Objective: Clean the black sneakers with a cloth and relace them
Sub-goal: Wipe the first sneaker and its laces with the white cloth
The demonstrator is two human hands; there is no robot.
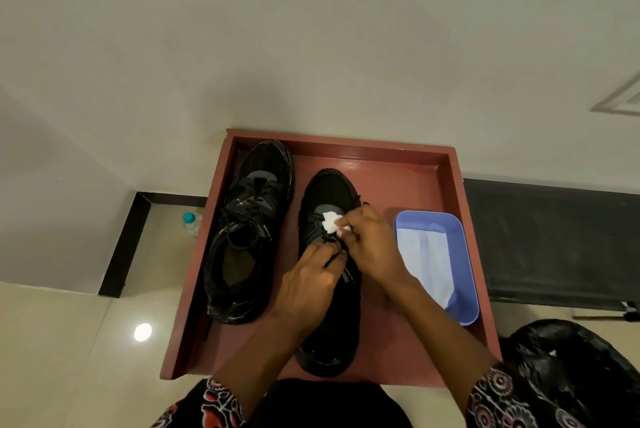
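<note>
Two black sneakers are positioned side by side, toes pointing far, on a red-brown tray-like surface (pixel 408 164) with raised edges. The left sneaker (pixel 247 230) is laced, with its opening exposed, and is not touched by either hand. The right sneaker (pixel 329 275) is located at the middle of the surface and is being handled by both hands.

The right hand (pixel 372 244) is placed over the lace area of the right sneaker; its grip is closed in a pinch on a small white cloth (pixel 331 220), which is pressed against the grey panel of the upper. The left hand (pixel 311 283) is set just near of the cloth, with its fingers curled onto the tongue and laces of the same sneaker; whether a lace is actually pinched cannot be told.

A blue plastic tub (pixel 467 254) containing a pale folded sheet is located at the right side of the surface, near the right forearm. A small bottle with a teal cap (pixel 191 221) is seen on the floor to the left of the surface.
</note>
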